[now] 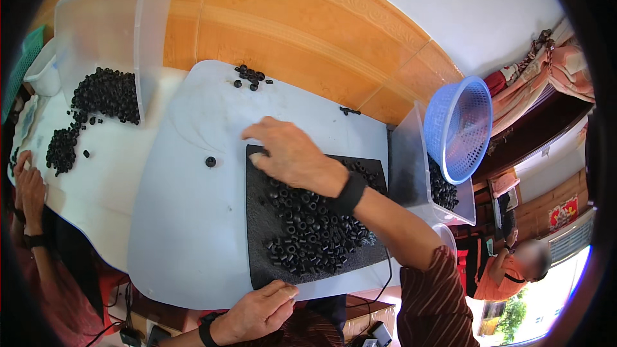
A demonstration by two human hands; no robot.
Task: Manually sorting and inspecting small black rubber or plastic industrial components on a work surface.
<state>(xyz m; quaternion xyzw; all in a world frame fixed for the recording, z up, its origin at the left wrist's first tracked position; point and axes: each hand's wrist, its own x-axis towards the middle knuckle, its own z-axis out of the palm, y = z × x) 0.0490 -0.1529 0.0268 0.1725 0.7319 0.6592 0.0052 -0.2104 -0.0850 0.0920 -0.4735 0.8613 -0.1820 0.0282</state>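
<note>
A black square mat (263, 250) lies on a pale table top (186, 218), with a heap of several small black ring-shaped parts (308, 231) on it. My right hand (289, 154) reaches across the mat's far left corner, palm down, fingers spread and touching the mat edge. It wears a black wrist band. My left hand (260, 311) rests at the table's near edge by the mat's near corner, fingers curled, nothing seen in it. A single black ring (210, 162) lies on the table left of the mat.
A clear bin (109, 32) with black rings stands far left, with more rings spilled beside it. A small cluster of rings (249, 77) lies at the far edge. A clear bin (411, 173) with a blue basket (457, 128) stands right. Another person's hands (29, 186) are at left.
</note>
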